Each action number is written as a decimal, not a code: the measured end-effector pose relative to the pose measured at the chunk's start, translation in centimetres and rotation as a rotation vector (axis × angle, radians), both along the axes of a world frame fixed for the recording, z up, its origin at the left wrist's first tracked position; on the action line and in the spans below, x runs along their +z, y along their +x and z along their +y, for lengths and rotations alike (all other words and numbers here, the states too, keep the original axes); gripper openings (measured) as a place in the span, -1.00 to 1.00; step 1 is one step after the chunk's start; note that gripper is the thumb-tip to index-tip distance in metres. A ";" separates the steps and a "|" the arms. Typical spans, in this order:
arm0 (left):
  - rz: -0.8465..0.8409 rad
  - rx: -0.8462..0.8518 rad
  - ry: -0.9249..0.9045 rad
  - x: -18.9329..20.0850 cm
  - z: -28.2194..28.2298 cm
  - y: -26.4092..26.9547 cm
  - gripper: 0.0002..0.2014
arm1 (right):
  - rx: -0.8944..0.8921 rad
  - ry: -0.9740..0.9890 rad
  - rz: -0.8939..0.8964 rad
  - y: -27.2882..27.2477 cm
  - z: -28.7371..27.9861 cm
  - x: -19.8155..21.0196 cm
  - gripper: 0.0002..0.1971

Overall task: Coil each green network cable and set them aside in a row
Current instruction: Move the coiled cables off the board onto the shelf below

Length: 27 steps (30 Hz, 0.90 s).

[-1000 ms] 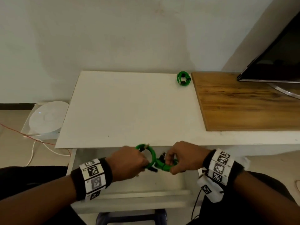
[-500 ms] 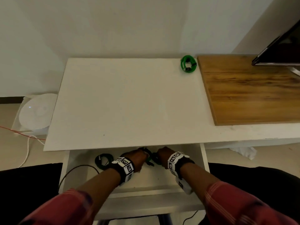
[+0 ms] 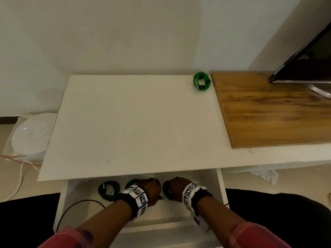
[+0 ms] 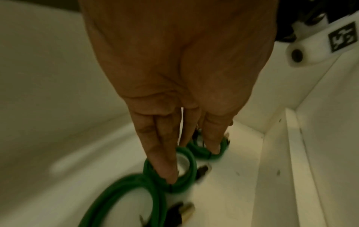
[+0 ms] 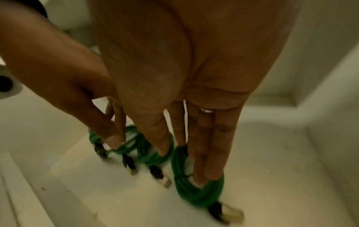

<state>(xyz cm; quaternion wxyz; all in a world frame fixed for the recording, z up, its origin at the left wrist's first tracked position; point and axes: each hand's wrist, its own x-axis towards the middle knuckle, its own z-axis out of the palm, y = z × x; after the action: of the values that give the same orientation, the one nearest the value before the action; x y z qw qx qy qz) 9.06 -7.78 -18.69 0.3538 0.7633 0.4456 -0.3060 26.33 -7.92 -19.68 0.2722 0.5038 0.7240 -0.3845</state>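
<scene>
Looking down from the head view, both hands are seen lowered into an open white drawer beneath the bench, the left hand beside the right hand. One green coil lies at the bench's far edge, just beside a wooden board; a darker coil rests in the drawer, left of the hands. From the left wrist, straight fingers are seen pressed onto two small coils on the drawer floor, a third loop lying nearer the camera; nothing is gripped. From the right wrist, extended fingers are pressed down onto a coil, the thumb touching a neighbouring one, with black-and-gold plugs lying between.
</scene>
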 end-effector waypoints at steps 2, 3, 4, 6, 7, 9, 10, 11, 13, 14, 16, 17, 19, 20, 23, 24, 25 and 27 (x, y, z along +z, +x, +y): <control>-0.033 -0.071 0.033 3.8 0.4 0.3 -0.61 | 0.087 0.034 -0.018 0.0 0.4 1.2 -0.82; -0.042 -0.095 0.039 5.3 0.5 0.4 -0.62 | 0.108 0.043 -0.021 0.1 0.6 2.2 -0.82; -0.053 -0.117 0.041 6.9 0.6 0.6 -0.62 | 0.114 0.044 -0.023 -0.1 0.7 4.0 -0.81; -0.096 -0.129 0.001 10.0 0.8 0.5 -0.63 | 0.081 0.035 -0.019 0.0 1.0 8.5 -0.77; -0.136 -0.108 -0.033 11.6 1.0 0.3 -0.64 | 0.066 0.020 -0.016 0.2 1.4 10.8 -0.74; -0.235 -0.003 -0.005 14.4 1.6 -1.1 -0.67 | -0.037 -0.085 0.027 1.1 2.4 15.0 -0.69; -0.290 0.075 0.086 15.8 2.0 -2.1 -0.69 | -0.114 -0.151 0.073 1.8 3.1 17.0 -0.68; -0.342 0.176 0.201 16.7 2.5 -3.3 -0.72 | -0.172 -0.183 0.114 2.7 3.9 18.7 -0.67; -0.474 0.443 0.389 17.4 3.7 -5.4 -0.80 | -0.216 -0.066 0.194 4.5 6.1 21.0 -0.69; -0.554 0.583 0.446 17.3 4.5 -6.3 -0.83 | -0.247 0.049 0.233 5.3 7.5 21.9 -0.72; -0.645 0.815 0.477 16.6 6.5 -7.6 -0.85 | -0.327 0.330 0.311 7.0 11.1 22.4 -0.83; -0.636 0.900 0.464 16.0 7.6 -8.1 -0.85 | -0.367 0.474 0.321 7.9 13.3 22.2 -0.88; -0.560 1.002 0.425 14.6 9.6 -9.2 -0.80 | -0.450 0.648 0.291 9.5 17.6 21.3 -0.84; -0.522 1.012 0.410 13.8 10.4 -9.8 -0.79 | -0.467 0.683 0.244 10.3 19.7 20.6 -0.73; -0.427 0.963 0.455 11.3 11.9 -11.5 -0.77 | -0.393 0.725 0.019 11.8 24.0 18.8 -0.39; -0.410 0.940 0.485 10.8 12.0 -11.9 -0.76 | -0.359 0.736 -0.033 11.9 25.0 18.4 -0.33; -0.413 0.930 0.505 10.5 12.0 -12.2 -0.76 | -0.335 0.741 -0.067 11.7 25.8 18.1 -0.29; -0.446 0.942 0.520 10.1 12.0 -12.6 -0.76 | -0.301 0.720 -0.115 11.2 26.9 17.7 -0.26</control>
<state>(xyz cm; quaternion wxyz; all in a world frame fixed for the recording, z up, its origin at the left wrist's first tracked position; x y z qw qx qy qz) -3.52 4.18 -8.56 0.3379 0.5908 0.7121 0.1722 37.55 18.97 -1.99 0.0589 0.6882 0.7142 -0.1128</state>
